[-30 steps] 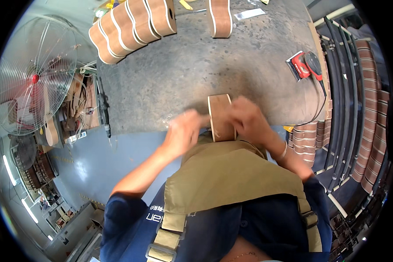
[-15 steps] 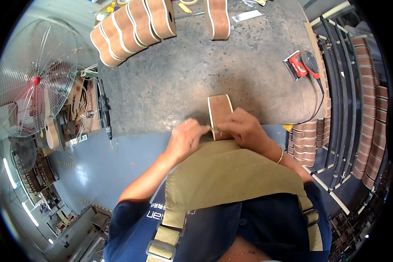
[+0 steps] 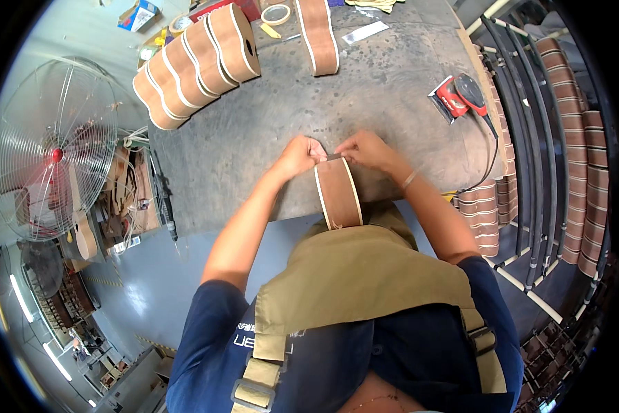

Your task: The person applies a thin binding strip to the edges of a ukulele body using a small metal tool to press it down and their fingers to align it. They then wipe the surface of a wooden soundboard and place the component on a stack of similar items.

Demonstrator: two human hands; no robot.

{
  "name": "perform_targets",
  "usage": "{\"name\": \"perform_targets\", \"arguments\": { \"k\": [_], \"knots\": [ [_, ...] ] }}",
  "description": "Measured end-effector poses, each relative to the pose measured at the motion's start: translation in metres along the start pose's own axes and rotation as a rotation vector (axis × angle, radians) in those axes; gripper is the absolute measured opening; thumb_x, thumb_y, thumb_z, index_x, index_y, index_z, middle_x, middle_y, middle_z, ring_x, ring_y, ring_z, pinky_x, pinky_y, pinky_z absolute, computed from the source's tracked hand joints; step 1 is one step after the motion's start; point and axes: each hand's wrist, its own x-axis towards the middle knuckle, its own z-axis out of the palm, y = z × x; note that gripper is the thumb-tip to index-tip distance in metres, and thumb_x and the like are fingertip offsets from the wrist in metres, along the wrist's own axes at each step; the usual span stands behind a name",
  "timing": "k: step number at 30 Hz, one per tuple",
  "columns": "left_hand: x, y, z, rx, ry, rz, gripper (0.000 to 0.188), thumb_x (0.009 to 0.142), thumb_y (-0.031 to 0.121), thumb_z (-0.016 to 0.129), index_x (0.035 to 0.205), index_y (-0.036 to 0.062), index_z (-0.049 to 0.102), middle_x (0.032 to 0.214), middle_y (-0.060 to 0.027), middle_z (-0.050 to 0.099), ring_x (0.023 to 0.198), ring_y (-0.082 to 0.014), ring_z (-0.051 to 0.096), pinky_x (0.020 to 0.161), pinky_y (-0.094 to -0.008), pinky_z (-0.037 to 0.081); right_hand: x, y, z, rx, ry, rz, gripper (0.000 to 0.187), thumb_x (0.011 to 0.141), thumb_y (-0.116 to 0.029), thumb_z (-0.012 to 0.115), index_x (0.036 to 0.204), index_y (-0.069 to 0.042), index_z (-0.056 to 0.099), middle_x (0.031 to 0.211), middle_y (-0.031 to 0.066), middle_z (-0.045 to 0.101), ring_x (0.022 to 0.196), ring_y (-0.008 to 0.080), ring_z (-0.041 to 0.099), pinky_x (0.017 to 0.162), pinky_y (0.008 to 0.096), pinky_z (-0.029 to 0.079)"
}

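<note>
A brown wooden instrument body [image 3: 339, 194] with pale edging along both sides stands on its side at the table's near edge, against my apron. My left hand [image 3: 301, 157] is closed in a pinch at the body's far left corner. Opposite it, my right hand [image 3: 366, 150] pinches at the far right corner. Between the fingertips a small dark flat strip [image 3: 333, 157] lies across the far end of the wood; both hands seem to hold its ends. Its exact kind is too small to tell.
Several similar wooden bodies [image 3: 199, 65] stand in a row at the back left, and another [image 3: 317, 41] stands at the back centre. A red and black sander [image 3: 459, 96] with a cord lies on the right. A large fan [image 3: 57, 155] stands left of the table [image 3: 385, 76].
Both hands have moved away from me, from the near left edge of the wooden body to its far end. My arms are stretched out further, and the view has shifted slightly.
</note>
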Motion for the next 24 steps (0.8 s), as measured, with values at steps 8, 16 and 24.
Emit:
{"name": "perform_targets", "arguments": {
  "k": [8,16,24],
  "knots": [
    [-0.138,0.100,0.047,0.394,0.365,0.579,0.015,0.077,-0.001,0.073,0.091,0.0044,0.071,0.083,-0.0136,0.061,0.080,-0.0375,0.058,0.071,-0.0472,0.049,-0.146,-0.070,0.039,-0.185,0.454,-0.468,0.036,0.088,0.006,0.064,0.116,-0.009,0.080,0.092,0.0118,0.069,0.082,0.0308,0.066,0.074,0.0403,0.054],
    [-0.001,0.043,-0.001,0.157,0.085,-0.050,0.007,0.090,-0.003,0.074,0.094,0.0013,0.079,0.079,-0.0097,0.073,0.078,-0.0164,0.069,0.072,-0.0345,0.054,-0.016,0.005,0.010,-0.065,0.375,-0.170,0.022,0.092,-0.010,0.068,0.109,-0.004,0.081,0.098,0.0223,0.074,0.090,0.0387,0.068,0.081,0.0418,0.055],
    [-0.057,0.062,0.011,0.330,0.274,0.357,0.012,0.083,-0.005,0.073,0.092,0.0017,0.075,0.085,-0.0139,0.069,0.077,-0.0271,0.066,0.069,-0.0393,0.054,-0.063,-0.025,0.012,-0.137,0.294,-0.255,0.025,0.089,-0.011,0.071,0.112,-0.009,0.082,0.094,0.0176,0.071,0.089,0.0356,0.068,0.079,0.0419,0.055]
  ]
}}
